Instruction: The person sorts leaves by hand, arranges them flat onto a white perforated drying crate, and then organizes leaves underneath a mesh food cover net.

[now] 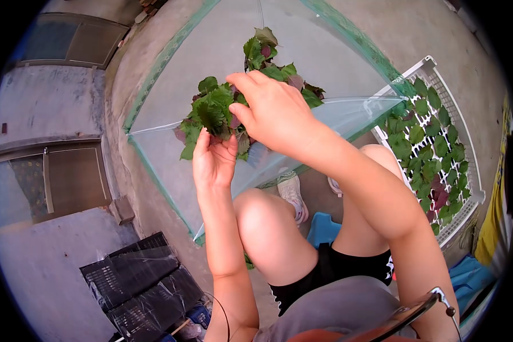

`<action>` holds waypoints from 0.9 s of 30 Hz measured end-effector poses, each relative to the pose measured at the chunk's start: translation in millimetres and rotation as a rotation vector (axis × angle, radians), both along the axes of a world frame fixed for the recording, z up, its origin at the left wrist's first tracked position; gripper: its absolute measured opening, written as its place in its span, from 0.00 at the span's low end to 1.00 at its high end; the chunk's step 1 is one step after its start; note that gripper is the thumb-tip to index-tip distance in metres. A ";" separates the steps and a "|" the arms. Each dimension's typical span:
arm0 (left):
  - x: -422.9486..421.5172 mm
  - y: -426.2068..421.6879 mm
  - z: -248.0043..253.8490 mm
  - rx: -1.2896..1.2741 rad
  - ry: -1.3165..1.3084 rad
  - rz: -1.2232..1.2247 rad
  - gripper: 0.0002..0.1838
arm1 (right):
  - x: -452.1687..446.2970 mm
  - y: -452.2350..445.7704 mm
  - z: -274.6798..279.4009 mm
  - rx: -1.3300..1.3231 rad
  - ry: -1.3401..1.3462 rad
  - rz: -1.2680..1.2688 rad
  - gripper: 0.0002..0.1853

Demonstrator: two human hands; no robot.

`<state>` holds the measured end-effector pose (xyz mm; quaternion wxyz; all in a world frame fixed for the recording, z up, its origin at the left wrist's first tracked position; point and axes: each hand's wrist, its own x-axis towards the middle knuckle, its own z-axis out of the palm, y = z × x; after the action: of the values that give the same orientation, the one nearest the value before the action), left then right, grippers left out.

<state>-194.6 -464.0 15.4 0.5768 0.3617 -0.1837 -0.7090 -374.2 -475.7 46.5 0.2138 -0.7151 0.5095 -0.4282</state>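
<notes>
A small bunch of green, jagged-edged perilla leaves (212, 108) stands up from my left hand (215, 159), whose fingertips close around its lower end. My right hand (273, 108) is over the right side of the bunch, thumb and forefinger apart near the leaf edges. Its other fingers are partly hidden. Behind both hands, a heap of loose perilla leaves (262, 48), green with some purple undersides, lies on a pale mesh cover (171, 91) with green edging. My hands hide part of the heap.
At the right, a white plastic crate (453, 85) holds spread leaves. A blue plastic piece (323, 229) sits between my legs. Black crates in clear film (142, 285) stand at lower left, near a wall with a door (77, 179). Yellow cloth (490, 219) hangs far right.
</notes>
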 end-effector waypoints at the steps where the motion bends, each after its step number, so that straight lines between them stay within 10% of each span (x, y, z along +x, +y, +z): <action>1: -0.3 3.3 1.0 -0.005 0.006 0.007 0.15 | 0.5 0.8 1.1 -0.061 -0.150 0.007 0.20; 7: -25.8 24.6 16.3 0.050 -0.243 0.066 0.13 | -4.7 -2.0 4.1 -0.442 -0.031 0.250 0.15; 18: -23.8 33.8 -0.2 -0.156 -0.351 0.205 0.15 | -2.2 -9.7 9.9 -0.193 -0.415 -0.103 0.14; 27: -23.3 32.9 -3.7 -0.236 -0.356 0.282 0.14 | -4.6 -5.5 -3.5 -0.007 -0.116 -0.113 0.10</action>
<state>-217.9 -431.1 11.7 0.6669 0.4331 -0.3114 -0.5204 -378.9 -481.3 43.0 0.2158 -0.6597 0.5344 -0.4823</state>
